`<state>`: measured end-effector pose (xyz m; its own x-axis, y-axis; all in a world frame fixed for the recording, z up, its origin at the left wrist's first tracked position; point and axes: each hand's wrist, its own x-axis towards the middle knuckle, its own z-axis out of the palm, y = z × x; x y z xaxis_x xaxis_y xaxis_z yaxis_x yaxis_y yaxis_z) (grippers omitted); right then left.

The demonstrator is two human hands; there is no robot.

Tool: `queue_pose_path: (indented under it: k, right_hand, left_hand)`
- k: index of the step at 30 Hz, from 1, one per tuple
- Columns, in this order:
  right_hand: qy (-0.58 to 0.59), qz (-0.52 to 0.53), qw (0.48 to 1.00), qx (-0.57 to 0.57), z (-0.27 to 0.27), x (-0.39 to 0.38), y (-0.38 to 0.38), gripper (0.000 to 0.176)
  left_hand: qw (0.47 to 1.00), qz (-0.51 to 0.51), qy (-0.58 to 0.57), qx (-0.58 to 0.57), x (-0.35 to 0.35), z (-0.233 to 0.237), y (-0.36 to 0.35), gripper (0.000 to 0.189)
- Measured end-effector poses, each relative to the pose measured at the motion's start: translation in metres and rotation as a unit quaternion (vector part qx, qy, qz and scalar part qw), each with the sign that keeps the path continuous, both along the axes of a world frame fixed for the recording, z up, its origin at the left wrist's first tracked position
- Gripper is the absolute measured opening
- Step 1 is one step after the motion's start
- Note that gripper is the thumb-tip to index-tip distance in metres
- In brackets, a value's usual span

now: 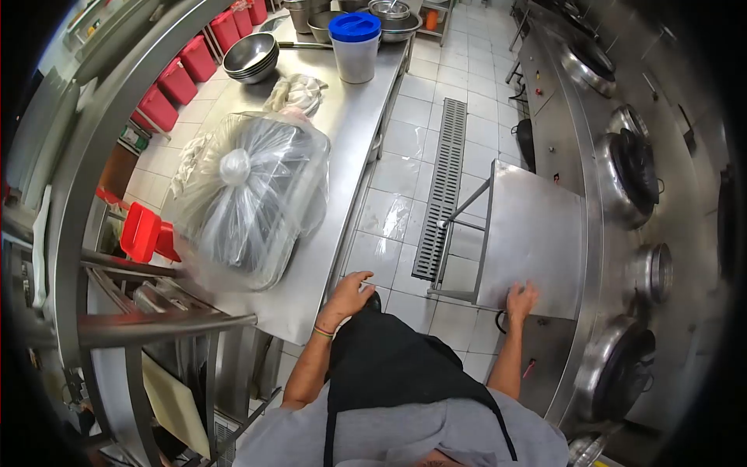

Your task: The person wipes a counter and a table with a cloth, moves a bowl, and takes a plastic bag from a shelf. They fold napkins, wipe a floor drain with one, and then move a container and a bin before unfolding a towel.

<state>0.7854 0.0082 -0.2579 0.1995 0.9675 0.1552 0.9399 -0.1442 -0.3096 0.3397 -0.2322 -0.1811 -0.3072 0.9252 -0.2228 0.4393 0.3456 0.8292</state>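
Note:
My left hand [350, 298] hangs in front of my black apron [397, 354], beside the edge of the long steel table [354, 128]. Its fingers are loosely bent and apart, with nothing in them. At the near corner of a small steel side table [537, 226], my right hand [522, 299] has its fingers spread over the top surface. To the left, a large bundle in a clear plastic bag [245, 198], gathered into a knot on top, rests on the long table. Its contents look dark and are partly hidden by the plastic.
A white bucket with a blue lid [356, 50], stacked metal bowls [251, 58] and a crumpled cloth [298, 95] stand farther along the table. A floor drain grate [442, 187] runs between the tables. Woks [622, 179] line the right side; a metal rack [156, 331] stands left.

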Motion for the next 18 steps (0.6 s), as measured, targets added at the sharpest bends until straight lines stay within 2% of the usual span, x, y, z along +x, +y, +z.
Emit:
queue_pose_path:
  k: [1,4,7,10,14,18]
  right_hand:
    - [-0.021,0.001,1.000,-0.010,-0.012,0.002,0.004,0.055]
    - [-0.030,0.003,0.986,-0.164,0.031,-0.023,-0.001,0.058]
    - [-0.041,0.037,0.983,-0.174,0.032,-0.015,0.004,0.057]
    - [-0.056,0.067,0.974,-0.208,0.045,-0.013,0.008,0.057]
    - [-0.042,0.095,0.969,-0.226,0.026,0.007,0.017,0.057]
    - [0.017,0.068,0.937,-0.342,0.073,-0.018,0.034,0.054]
  left_hand:
    - [1.000,-0.011,0.017,0.007,-0.013,-0.002,0.003,0.042]
    - [0.997,-0.023,-0.067,-0.035,-0.039,0.028,0.022,0.043]
    - [0.987,-0.027,-0.159,-0.012,-0.050,0.034,0.046,0.044]
    - [0.985,-0.051,-0.167,-0.003,-0.053,0.044,0.086,0.045]
    - [0.975,-0.119,-0.187,-0.007,-0.054,0.060,0.150,0.041]
    - [0.977,-0.153,-0.149,-0.013,-0.067,0.067,0.205,0.040]
